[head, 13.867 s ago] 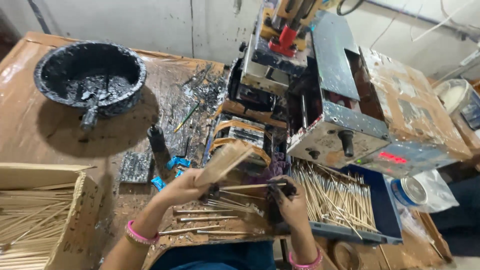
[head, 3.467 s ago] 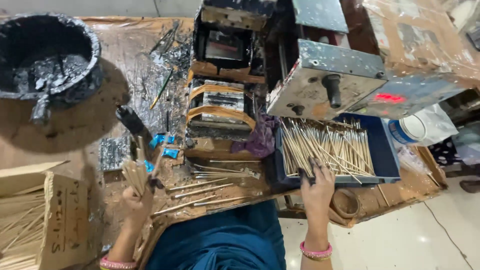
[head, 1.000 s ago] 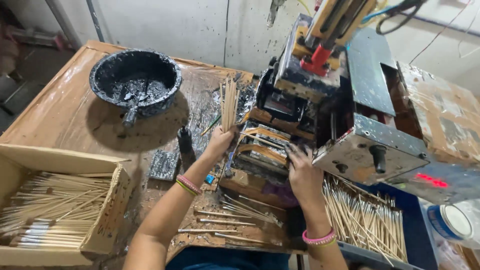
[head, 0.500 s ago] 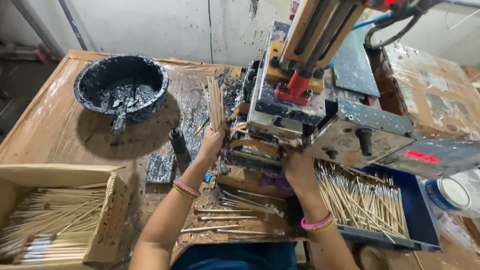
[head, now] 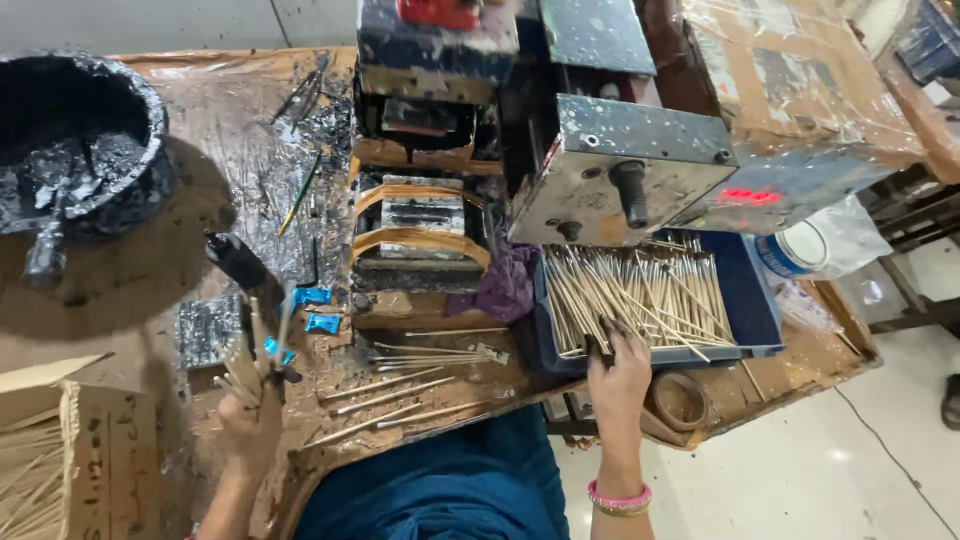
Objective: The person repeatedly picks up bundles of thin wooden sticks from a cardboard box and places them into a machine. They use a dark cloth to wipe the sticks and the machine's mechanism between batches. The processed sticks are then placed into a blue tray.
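Observation:
My left hand grips a fanned bunch of thin wooden sticks, held upright over the paint-stained table near its front left. My right hand rests on the front rim of a blue tray, fingertips touching the pile of wooden sticks inside it. Between my hands, several loose sticks lie on the table in front of a paint-spattered metal machine.
A black, paint-caked bowl sits at the far left. A cardboard box of sticks stands at the lower left. A black bottle-like tool lies near small blue wrappers. A white tub sits right of the tray.
Both hands have drawn back from the machine: the left now holds the stick bunch low at the front left, the right has gone to the blue tray. The view tilted down.

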